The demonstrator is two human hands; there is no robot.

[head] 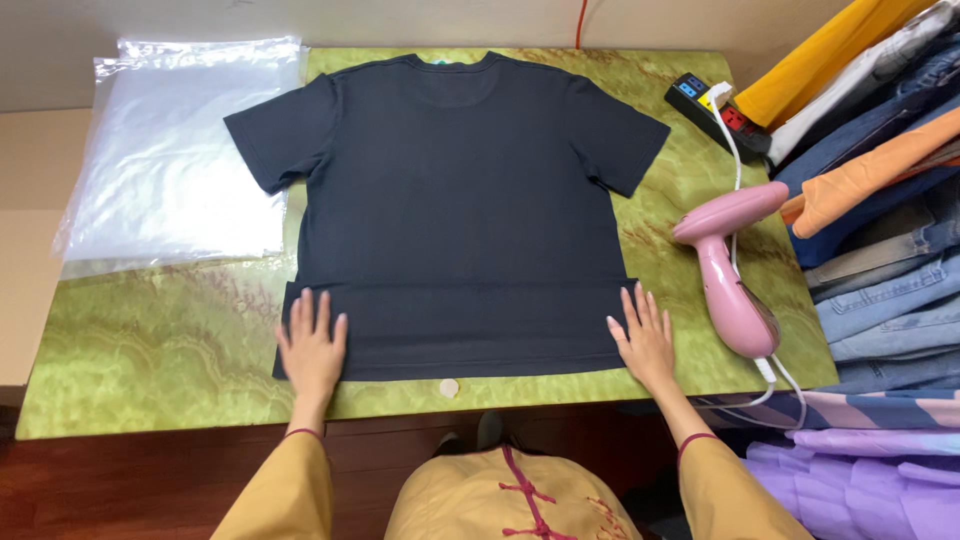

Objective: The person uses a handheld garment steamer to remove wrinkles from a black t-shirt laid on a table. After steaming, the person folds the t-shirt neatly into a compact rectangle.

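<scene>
A dark navy T-shirt [455, 200] lies spread flat on a green marbled table [150, 330], neck at the far edge, hem near me. My left hand [311, 345] rests flat, fingers apart, on the shirt's lower left corner. On the lower right corner my right hand [644, 338] presses flat the same way, its fingers partly over the shirt's edge. Neither hand grips anything. A small round pale disc [449, 387] sits just below the hem.
A pink handheld garment steamer [732, 270] lies at the table's right edge, its white cord running to a black power strip [715, 115]. Clear plastic bags [175, 150] lie at the left. Folded clothes [880, 200] are stacked to the right.
</scene>
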